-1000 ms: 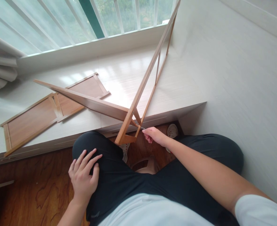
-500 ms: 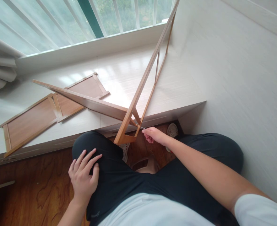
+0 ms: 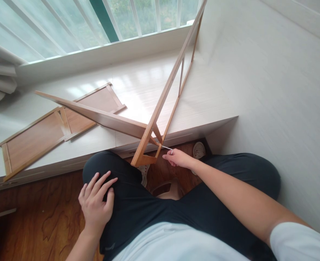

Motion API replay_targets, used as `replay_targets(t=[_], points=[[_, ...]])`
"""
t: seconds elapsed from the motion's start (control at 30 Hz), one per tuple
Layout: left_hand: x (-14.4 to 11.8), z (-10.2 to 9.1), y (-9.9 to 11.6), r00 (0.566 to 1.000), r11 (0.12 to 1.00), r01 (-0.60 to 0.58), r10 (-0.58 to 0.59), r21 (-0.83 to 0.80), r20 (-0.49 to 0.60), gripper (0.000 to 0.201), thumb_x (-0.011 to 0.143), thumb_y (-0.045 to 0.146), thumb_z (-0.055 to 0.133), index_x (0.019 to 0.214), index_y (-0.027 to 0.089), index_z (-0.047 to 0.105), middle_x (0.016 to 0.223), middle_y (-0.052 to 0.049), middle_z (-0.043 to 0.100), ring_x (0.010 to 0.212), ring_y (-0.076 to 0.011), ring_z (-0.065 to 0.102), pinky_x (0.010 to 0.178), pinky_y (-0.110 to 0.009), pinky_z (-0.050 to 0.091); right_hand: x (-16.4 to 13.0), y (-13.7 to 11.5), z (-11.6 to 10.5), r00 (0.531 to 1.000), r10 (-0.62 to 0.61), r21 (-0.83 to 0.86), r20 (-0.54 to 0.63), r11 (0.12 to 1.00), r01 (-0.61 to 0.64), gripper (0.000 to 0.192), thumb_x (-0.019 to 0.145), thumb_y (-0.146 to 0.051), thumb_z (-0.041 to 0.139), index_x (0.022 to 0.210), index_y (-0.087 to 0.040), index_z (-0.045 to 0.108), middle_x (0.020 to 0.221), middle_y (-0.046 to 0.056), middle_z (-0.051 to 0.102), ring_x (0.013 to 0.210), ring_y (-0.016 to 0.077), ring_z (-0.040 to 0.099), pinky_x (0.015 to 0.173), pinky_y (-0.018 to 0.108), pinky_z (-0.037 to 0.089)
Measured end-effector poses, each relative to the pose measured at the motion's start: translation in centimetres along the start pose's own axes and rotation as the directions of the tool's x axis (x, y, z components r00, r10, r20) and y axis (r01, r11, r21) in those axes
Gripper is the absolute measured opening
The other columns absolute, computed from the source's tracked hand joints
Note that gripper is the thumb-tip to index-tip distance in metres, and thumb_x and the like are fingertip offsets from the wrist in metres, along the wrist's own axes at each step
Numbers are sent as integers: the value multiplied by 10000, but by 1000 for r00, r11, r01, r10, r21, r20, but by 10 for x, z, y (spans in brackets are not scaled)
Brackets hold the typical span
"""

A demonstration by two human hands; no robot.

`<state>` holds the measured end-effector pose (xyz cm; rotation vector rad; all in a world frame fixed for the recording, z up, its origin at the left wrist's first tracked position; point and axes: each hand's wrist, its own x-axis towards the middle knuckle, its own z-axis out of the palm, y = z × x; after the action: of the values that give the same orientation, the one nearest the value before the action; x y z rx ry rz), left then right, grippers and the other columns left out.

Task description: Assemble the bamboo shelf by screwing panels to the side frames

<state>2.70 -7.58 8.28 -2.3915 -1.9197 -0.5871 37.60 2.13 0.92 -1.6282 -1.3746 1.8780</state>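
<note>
at the wooden frame (image 3: 160, 105) corner, right hand (image 3: 177, 158) pinches a thin metal key (image 3: 167, 147) (touching).

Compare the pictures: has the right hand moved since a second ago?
Yes, slightly. The right hand has drawn back rightward from the wooden frame's corner, baring more of the thin metal tool it holds.

Pale window ledge (image 3: 138, 87): one flat wooden panel (image 3: 56, 125) lying at left; one upright wooden frame (image 3: 165, 98) resting on it, its lower corner overhanging the front edge.
</note>
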Motion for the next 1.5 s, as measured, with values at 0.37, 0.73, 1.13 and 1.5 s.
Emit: replay_targets(t=[0.37, 0.73, 1.13, 1.5], points=[[-1, 1, -1, 1000, 1000, 17, -17, -7, -3, 252, 968, 256, 544, 1118, 294, 743, 1370, -60, 706, 1445, -318, 515, 1216, -575, 307, -4, -5, -3, 993, -99, -240, -63, 967, 81, 342, 878, -374, 721, 636, -212, 540, 545, -15, 609, 521, 130, 489, 575, 286, 318], [0, -1, 0, 1000, 1000, 4, -4, -5, 2, 251, 972, 251, 545, 1118, 280, 748, 1373, -77, 703, 1441, -327, 515, 1218, -570, 296, -7, -12, -4, 955, -257, -266, -146, 940, 213, 347, 827, -407, 714, 627, -210, 508, 585, -42, 494, 606, 132, 419, 606, 287, 299], [1, -1, 1, 1000, 1000, -15, 15, 10, -2, 245, 983, 244, 540, 1110, 263, 748, 1363, -90, 708, 1437, -331, 520, 1203, -574, 316, -14, -22, -13, 940, -303, -164, -161, 947, 277, 486, 881, -575, 626, 616, -216, 433, 564, -46, 437, 577, 123, 401, 576, 275, 281], [1, -1, 2, 1000, 1000, -19, 20, 19, -9, 238, 991, 238, 537, 1110, 261, 743, 1357, -96, 710, 1429, -338, 527, 1186, -593, 330, -4, -14, -9, 967, -249, 292, -60, 922, 255, 586, 857, -726, 616, 608, -233, 420, 492, -59, 411, 453, 104, 390, 511, 275, 373]])
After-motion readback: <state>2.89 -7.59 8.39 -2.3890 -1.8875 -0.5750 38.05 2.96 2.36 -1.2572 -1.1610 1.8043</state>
